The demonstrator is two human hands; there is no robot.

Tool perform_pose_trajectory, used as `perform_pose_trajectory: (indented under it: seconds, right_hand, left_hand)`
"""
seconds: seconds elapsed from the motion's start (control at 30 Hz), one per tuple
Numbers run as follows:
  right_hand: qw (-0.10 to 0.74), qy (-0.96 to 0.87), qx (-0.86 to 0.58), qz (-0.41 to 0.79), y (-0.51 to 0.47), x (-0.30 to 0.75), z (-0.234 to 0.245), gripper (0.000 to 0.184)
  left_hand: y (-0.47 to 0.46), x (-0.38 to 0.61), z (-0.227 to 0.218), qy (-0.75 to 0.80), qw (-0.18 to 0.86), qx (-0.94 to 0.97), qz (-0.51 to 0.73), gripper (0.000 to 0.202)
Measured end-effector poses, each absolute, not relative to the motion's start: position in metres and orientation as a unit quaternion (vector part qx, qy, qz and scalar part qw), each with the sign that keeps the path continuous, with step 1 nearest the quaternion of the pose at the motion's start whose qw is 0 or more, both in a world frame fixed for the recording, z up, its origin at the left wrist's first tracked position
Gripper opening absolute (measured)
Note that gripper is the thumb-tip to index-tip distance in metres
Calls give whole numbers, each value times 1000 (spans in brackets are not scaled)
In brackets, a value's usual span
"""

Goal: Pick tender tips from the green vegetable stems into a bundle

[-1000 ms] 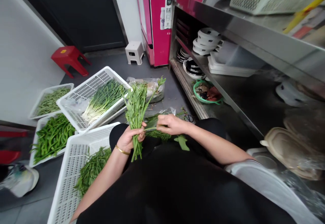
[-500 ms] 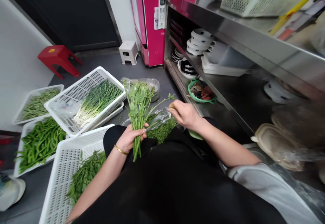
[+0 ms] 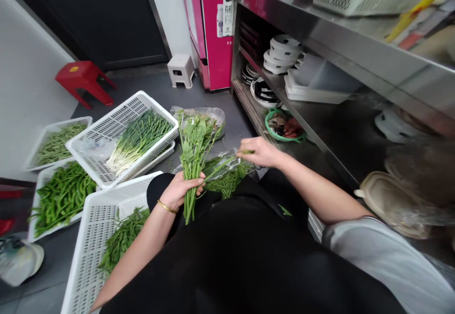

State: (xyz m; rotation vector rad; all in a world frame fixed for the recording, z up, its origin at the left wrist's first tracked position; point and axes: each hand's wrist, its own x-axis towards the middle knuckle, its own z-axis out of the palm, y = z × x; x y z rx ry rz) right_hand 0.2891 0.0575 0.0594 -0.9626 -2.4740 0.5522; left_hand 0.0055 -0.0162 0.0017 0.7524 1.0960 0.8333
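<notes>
My left hand (image 3: 185, 188) is closed around a bunch of leafy green stems (image 3: 195, 145), leaves up and cut ends pointing down toward my lap. One single stem (image 3: 222, 164) slants out from the left hand toward my right hand (image 3: 259, 152). The right hand is pinched on the far end of that stem, and a bit of green shows between its fingers. Beneath the stem, a clear plastic bag (image 3: 231, 161) lies by a heap of thin green trimmings (image 3: 227, 184). More leafy greens (image 3: 124, 238) lie in the white basket (image 3: 85, 238) at my left.
Left of me, white baskets hold scallions (image 3: 140, 138), green peppers (image 3: 66, 198) and green beans (image 3: 59, 143). A red stool (image 3: 83, 79) and a white stool (image 3: 180, 69) stand farther back. Steel shelving (image 3: 320, 124) runs along my right, with a green colander (image 3: 284, 136) low down.
The right hand now pinches the single stem, which earlier stuck up with its leafy tip beside that hand. My left hand keeps its hold on the bunch. The view has shifted slightly.
</notes>
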Motion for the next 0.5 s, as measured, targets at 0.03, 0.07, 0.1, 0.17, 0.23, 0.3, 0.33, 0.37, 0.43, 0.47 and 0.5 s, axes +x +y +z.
perform_pose_trajectory:
  seconds: [0.03,0.07,0.1,0.17,0.23,0.3,0.33,0.37,0.43,0.47,0.5]
  right_hand:
    - [299,-846,-374,233,58,293,58,32]
    - [372,-799,-400,253,57,296,58,35]
    - [419,-765,-417,256,55,295,58,37]
    - [420,-777,-413,221,48,285,58,35]
    - [300,-864,-376,151,38,265,56,29]
    - [142,-931,-327,83,32,243,51,26]
    - [73,-949,-299,64,31,233,49,26]
    - [23,-961,-270,60,31,226,46,25]
    - [-2,-970,-222,100,34,219,42,25]
    - [23,-968,-205,145,35,218,39,26]
    - [68,-957,-195,203,35,218,37,26]
  left_hand:
    - [-15,6,1,497,701,341,382,25]
    - [-15,6,0,501,693,342,389,25]
    - [-14,7,0,506,687,342,394,26]
    - [-12,10,0,514,676,344,400,27]
    - [-9,14,0,520,669,353,398,26]
    - [-8,18,0,517,670,364,390,25]
    - [-8,20,0,515,672,369,384,25]
    - [-9,21,-1,511,675,374,378,24]
    - [-12,22,-1,494,687,378,374,24]
    - [-13,22,0,482,697,375,376,25]
    - [-15,22,1,467,709,369,379,25]
